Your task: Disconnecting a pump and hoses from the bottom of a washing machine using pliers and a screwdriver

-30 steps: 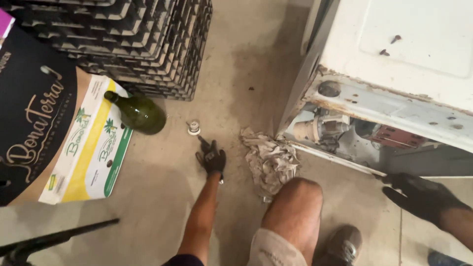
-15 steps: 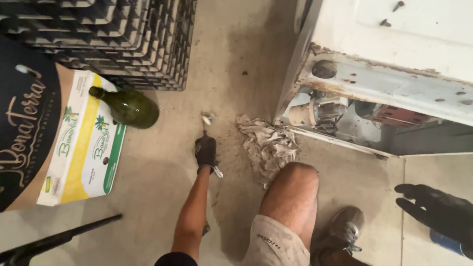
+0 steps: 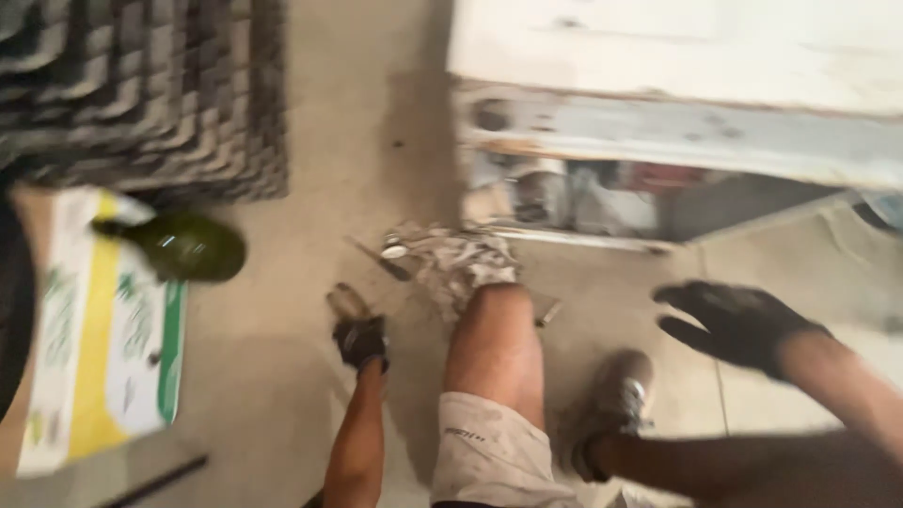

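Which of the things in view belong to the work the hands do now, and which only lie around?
In use:
left hand, gloved, on the floor
small blurred object at its fingertips
crumpled rag
right hand, gloved, holding nothing

Lying about:
green bottle
flattened carton
stacked dark crates
white appliance

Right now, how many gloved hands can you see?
2. The left hand is low near the floor by the rag, close to a small blurred item. The right hand hangs open over the floor below the white appliance. No others show.
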